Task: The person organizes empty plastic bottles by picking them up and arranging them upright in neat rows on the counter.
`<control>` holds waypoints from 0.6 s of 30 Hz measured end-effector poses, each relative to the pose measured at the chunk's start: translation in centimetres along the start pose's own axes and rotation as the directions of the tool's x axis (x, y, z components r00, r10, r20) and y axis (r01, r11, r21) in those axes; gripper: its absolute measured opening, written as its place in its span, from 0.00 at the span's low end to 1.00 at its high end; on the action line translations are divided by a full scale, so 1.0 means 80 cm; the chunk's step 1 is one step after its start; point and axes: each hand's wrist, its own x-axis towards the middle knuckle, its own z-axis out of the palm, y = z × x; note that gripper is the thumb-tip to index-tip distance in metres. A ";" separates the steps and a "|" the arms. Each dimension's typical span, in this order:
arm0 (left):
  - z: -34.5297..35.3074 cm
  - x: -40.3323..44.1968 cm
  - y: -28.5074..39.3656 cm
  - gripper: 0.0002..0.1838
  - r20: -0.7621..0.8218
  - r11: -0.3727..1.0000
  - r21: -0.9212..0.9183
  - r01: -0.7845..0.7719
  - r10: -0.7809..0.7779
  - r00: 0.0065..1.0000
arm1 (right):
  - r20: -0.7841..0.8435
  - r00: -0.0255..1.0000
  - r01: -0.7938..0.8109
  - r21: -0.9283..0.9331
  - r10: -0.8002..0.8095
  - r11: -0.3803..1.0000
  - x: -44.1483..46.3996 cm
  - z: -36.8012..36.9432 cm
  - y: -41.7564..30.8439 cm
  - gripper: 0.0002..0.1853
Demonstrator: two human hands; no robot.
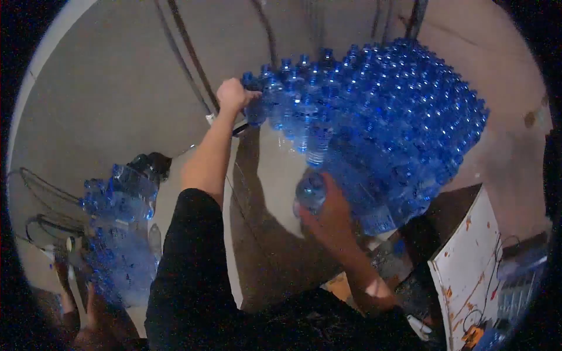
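My left hand [232, 95] is closed at the upper part of a clear blue plastic bottle [255, 111], the leftmost one in a dense upright group. My right hand [331, 213] is wrapped round another plastic bottle [311, 190], lower and closer to me, with its base end towards the camera. That hand is somewhat blurred. Just above it, a ribbed bottle [317, 146] stands at the near edge of the group. Many more blue bottles [398, 99] are packed side by side to the right, mostly upright, on a pale surface [278, 193].
At lower left, a person's hands [76, 292] are beside a second cluster of blue bottles [123, 251]. A white panel with orange-brown stains [468, 257] stands at lower right. Thin dark poles [190, 52] rise behind the surface, and cables [44, 181] hang at far left.
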 end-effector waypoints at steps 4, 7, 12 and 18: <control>0.010 -0.012 -0.012 0.38 -0.178 0.967 -0.239 -0.088 0.046 0.983 | 0.050 0.998 0.038 0.108 -0.043 0.993 0.101 0.091 0.002 0.35; 0.028 -0.051 -0.047 0.26 -0.336 0.869 -0.482 -0.113 -0.064 0.940 | -0.242 0.901 0.368 -0.016 -0.361 0.930 0.169 0.151 -0.005 0.37; 0.048 -0.181 -0.005 0.26 -0.129 0.757 -0.650 0.056 -0.184 0.974 | -0.183 0.948 0.278 0.084 -0.260 0.957 0.237 0.214 -0.014 0.43; 0.122 -0.150 -0.002 0.19 -0.185 0.588 -0.809 -0.026 -0.213 0.959 | -0.257 0.965 0.113 0.201 -0.059 0.973 0.159 0.217 0.007 0.36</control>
